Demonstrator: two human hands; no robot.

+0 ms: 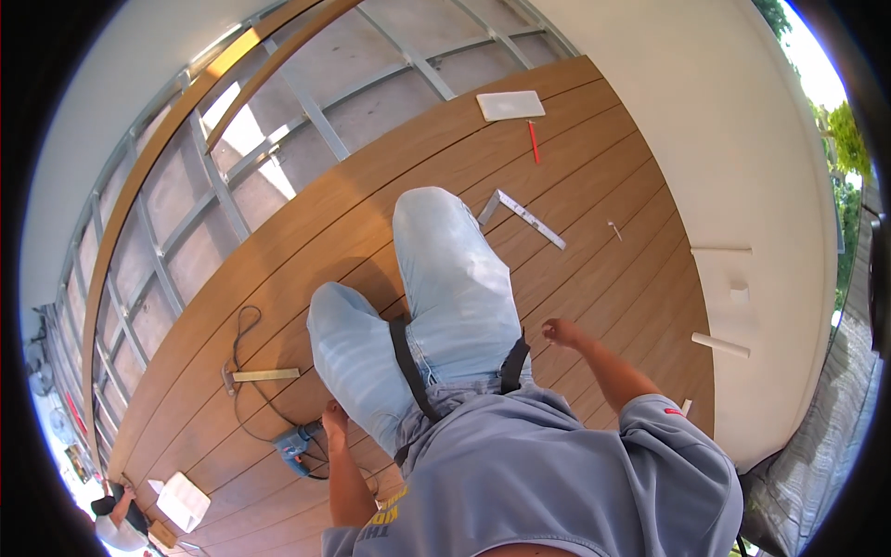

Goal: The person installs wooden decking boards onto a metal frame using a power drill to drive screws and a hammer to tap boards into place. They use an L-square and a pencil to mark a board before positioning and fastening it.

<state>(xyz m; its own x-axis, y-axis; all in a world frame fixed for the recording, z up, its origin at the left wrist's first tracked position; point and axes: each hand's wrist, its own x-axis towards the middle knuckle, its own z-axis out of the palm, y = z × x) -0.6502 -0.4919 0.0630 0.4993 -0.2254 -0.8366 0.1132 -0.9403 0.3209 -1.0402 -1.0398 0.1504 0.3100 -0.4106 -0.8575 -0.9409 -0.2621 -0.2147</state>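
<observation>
My left hand (335, 417) is down beside my left thigh, right next to a blue corded drill (293, 446) on the deck. Its fingers are too small and partly hidden, so I cannot tell whether they touch the drill. Off my right hip, my right hand (561, 332) hovers over the boards with its fingers curled closed. What it holds, if anything, does not show. A hammer (266, 375) with a wooden handle lies left of my knee, across the drill's dark cable (238, 348). Ahead of my right knee rests a metal square (527, 217).
Brown deck boards (418, 139) end at an open metal frame (320, 125) on the left, crossed by loose boards (139, 167). A white tile-like piece (510, 105) and a red pencil (534, 142) lie ahead. A pale wall (687, 111) curves along the right. Another person (121, 520) is far left.
</observation>
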